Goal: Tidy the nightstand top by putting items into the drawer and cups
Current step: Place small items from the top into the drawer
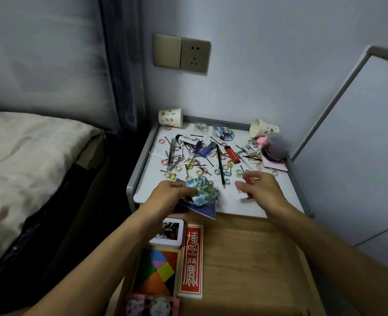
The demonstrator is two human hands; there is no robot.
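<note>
The white nightstand top (263, 201) is strewn with several hair ties, hairpins, a red lighter (232, 154), a blue lighter (208, 149) and a dark pencil (220, 168). My left hand (168, 192) grips a bundle of blue-green patterned cards (201, 192) at the front edge. My right hand (260, 187) pinches a small red-and-white packet (243, 190). The wooden drawer (245, 258) stands pulled out below. One paper cup (170, 117) sits upside down at the back left; another paper cup (264, 128) lies on its side at the back right.
In the drawer lie a white tin (170, 233), a red box with white characters (192, 258), a coloured tangram (159, 272) and a pink item (152, 305). A grey pompom (276, 147) sits at the right rim. A bed (29, 167) is left, a wall socket (194, 56) behind.
</note>
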